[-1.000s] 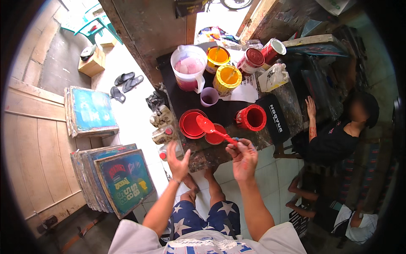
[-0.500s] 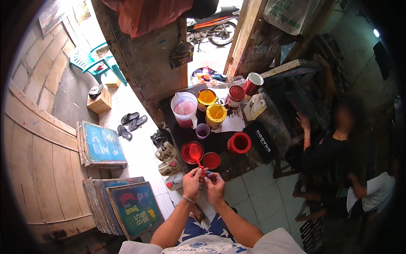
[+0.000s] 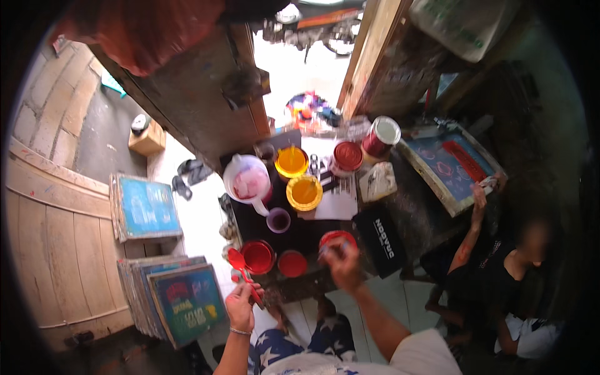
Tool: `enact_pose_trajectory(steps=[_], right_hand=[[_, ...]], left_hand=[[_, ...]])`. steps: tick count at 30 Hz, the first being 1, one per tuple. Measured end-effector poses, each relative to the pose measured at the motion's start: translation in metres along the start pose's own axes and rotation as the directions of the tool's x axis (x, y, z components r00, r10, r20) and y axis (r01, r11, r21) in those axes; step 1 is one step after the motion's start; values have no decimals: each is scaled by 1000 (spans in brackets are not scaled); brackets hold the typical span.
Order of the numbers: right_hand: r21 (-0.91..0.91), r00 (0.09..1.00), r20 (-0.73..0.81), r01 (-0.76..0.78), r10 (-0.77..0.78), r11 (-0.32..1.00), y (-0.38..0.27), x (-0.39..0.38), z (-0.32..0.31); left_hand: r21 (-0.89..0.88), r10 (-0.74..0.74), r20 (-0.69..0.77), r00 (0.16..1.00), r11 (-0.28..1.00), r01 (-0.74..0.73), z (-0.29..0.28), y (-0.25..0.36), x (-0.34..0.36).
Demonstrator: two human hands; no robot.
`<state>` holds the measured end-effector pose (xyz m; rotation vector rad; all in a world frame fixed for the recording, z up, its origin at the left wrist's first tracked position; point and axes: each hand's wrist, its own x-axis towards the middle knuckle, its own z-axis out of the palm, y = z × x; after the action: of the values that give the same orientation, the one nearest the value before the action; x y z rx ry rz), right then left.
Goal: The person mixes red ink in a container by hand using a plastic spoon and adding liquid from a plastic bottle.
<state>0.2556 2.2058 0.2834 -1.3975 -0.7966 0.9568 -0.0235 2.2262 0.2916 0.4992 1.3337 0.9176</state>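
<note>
My left hand (image 3: 240, 309), low at the left of the table's near edge, is closed on the handle of a red-coated spoon (image 3: 237, 257), its bowl pointing up. Beside the spoon sits an open tub of red paint (image 3: 257, 257), with a red lid or shallow dish (image 3: 292, 264) to its right. My right hand (image 3: 344, 265) reaches over the near rim of another red paint pot (image 3: 336, 237) and partly hides it. Motion smears its fingers, and whether they hold anything does not show.
Behind stand a white jug (image 3: 247, 181), a purple cup (image 3: 278, 219), yellow paint tubs (image 3: 304, 192) and red cans (image 3: 347, 156). A black box (image 3: 380, 242) lies to the right. Printing screens (image 3: 190, 306) lean at left. A co-worker's hand (image 3: 480, 192) is on a screen frame (image 3: 450, 164) at right.
My hands, together at the spoon before, have parted. The left moved left and down with the spoon; the right moved right to the red pot. The head view has shifted, and the co-worker's screen lies lower.
</note>
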Motion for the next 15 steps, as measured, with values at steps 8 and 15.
enact_pose_trajectory(steps=[8, 15], right_hand=[[112, 974, -214, -47, 70, 993, -42, 58, -104], [47, 953, -177, -242, 246, 969, -20, -18, -111]], left_hand=[[42, 29, -177, 984, 999, -22, 3, -5, -33], [160, 30, -120, 992, 987, -11, -3, 13, -56]])
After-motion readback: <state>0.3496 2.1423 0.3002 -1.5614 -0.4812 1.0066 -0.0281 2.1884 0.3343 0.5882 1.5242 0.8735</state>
